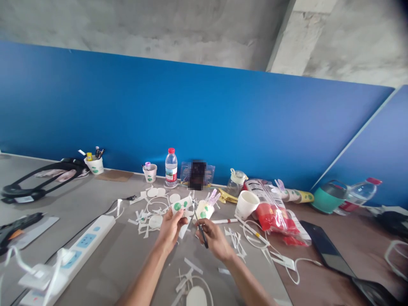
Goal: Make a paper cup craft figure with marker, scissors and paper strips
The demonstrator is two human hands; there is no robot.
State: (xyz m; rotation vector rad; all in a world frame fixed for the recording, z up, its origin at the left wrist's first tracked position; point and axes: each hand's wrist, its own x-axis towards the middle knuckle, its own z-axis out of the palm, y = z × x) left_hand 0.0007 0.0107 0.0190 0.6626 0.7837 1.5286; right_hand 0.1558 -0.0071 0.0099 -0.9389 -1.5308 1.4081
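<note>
Pinched in my left hand (174, 222) is a white paper piece (181, 205) with green spots, held up over the middle of the desk. My right hand (212, 238) is closed round the dark handles of a pair of scissors (200, 231), whose blades point up beside the paper's right edge. Just behind my right hand stands a white cup with green spots (204, 210), purple clips at its rim. White paper strips and rounds (155, 221) lie left of my left hand. More cut scraps (236, 242) lie to the right, and others (191, 272) nearer me.
A power strip (86, 242) lies at the left. Behind stand a water bottle (171, 169) and a small spotted cup (150, 173). A white cup (247, 205), red plastic packs (270, 212), cables and a black phone (325, 246) are at the right.
</note>
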